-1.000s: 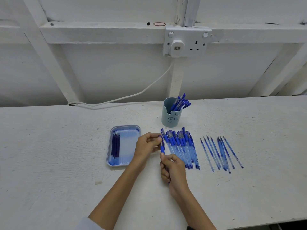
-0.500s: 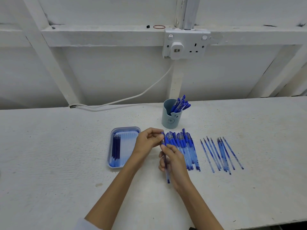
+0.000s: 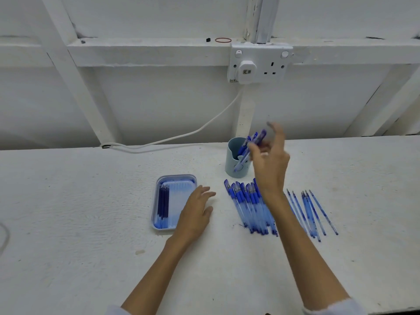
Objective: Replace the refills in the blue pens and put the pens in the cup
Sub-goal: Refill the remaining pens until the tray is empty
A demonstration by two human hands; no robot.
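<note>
My right hand is raised beside the grey-blue cup, gripping a blue pen tilted with its lower end in front of the cup's wall. The image is blurred there. Several blue pens stand in the cup. A row of blue pens lies on the table in front of the cup, partly under my right forearm. To its right lie several thin refills. My left hand rests open and flat on the table, over the right edge of the blue tray that holds dark refills.
A white cable runs along the back of the white table up to a wall socket. The wall with white beams stands right behind the cup.
My two hands were together on one pen. My right hand has since lifted it up to the cup, and my left hand has let go and dropped flat by the tray.
</note>
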